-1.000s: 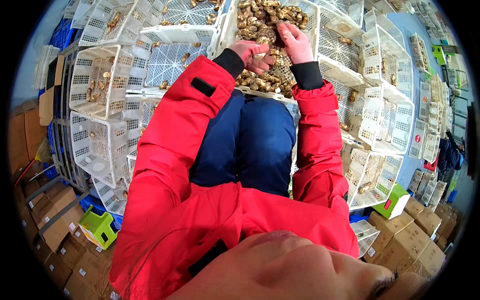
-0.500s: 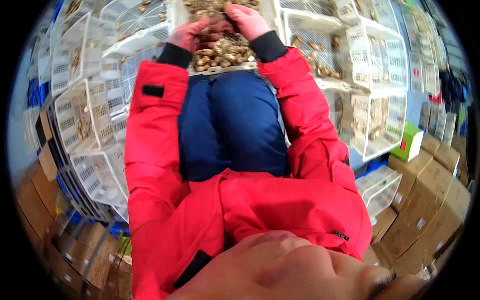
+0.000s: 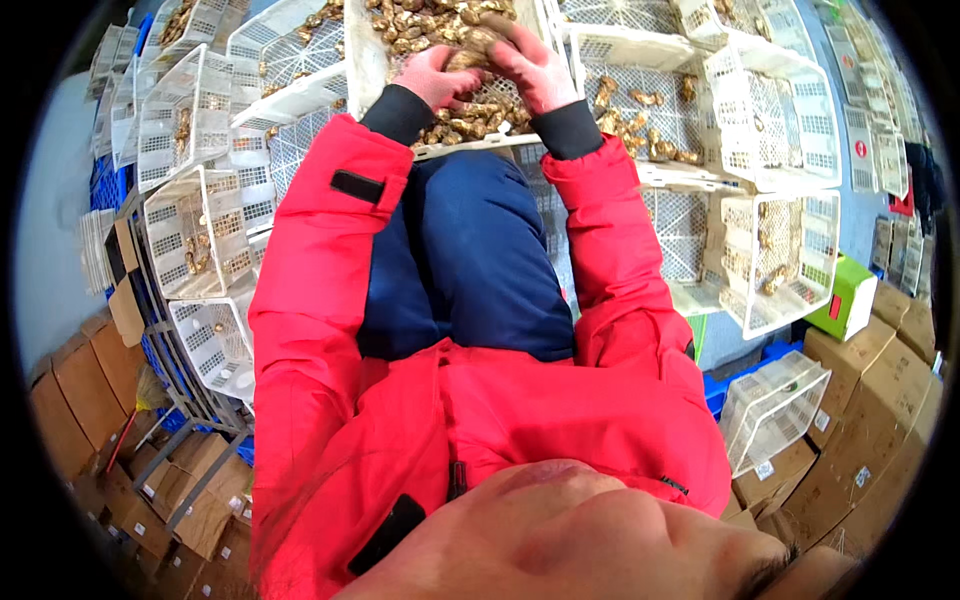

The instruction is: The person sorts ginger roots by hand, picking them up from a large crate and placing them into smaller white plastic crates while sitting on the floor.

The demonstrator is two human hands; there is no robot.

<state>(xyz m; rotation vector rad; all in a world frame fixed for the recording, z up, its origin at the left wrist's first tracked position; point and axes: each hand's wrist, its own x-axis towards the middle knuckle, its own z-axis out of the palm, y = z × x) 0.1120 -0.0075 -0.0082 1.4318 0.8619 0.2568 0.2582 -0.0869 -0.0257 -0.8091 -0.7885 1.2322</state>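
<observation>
Mushrooms: I see the brown mushrooms (image 3: 415, 22) heaped in the white crate (image 3: 367, 62) at top centre of the frame, with more along its near edge, below the hands.
Left hand: The left hand (image 3: 430, 82) is over the heap, fingers curled inward; the tips are partly hidden, so I cannot tell whether they pinch anything.
Right hand: The right hand (image 3: 535, 72) faces it, fingers bent toward the left; one mushroom (image 3: 468, 59) shows between the hands, but I cannot tell which grips it.
Grip: Should the hands press or pull unevenly, I judge that a stem could snap or a cap bruise.
Near rim: The rim stands close to the knees (image 3: 480, 220); a piece slipping from the fingertips could fall toward the lap.
Side crate: A wide release could land a piece in the side crate (image 3: 640, 46) at upper right, mixing it with those there.
Right cuff: The black cuff (image 3: 570, 130) is near the crate's right side; a snag could jolt the heap.
View: A slight head tilt could cost me both hands, so near the top edge.
</observation>
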